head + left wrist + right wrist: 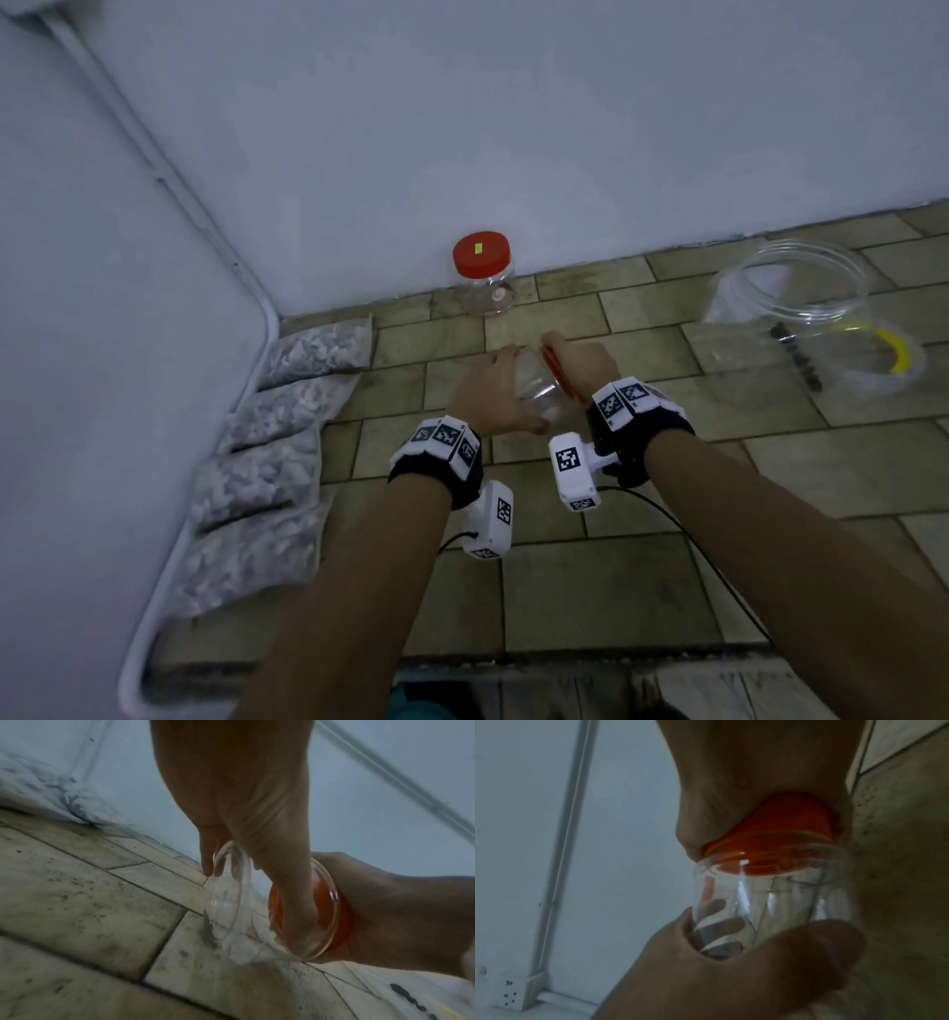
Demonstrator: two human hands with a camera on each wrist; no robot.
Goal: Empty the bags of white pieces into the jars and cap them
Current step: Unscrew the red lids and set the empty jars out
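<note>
- The left hand (494, 391) wraps the body of a clear jar (535, 391), tipped sideways above the tiled floor (590, 575).
- The right hand (580, 362) grips its red lid (558, 371).
- Bags of white pieces (272, 462) lie well left.

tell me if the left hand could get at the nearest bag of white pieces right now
Probably not yet: the left hand grips the clear jar while the right hand holds its red lid. The floor path to the bags looks free.
</note>
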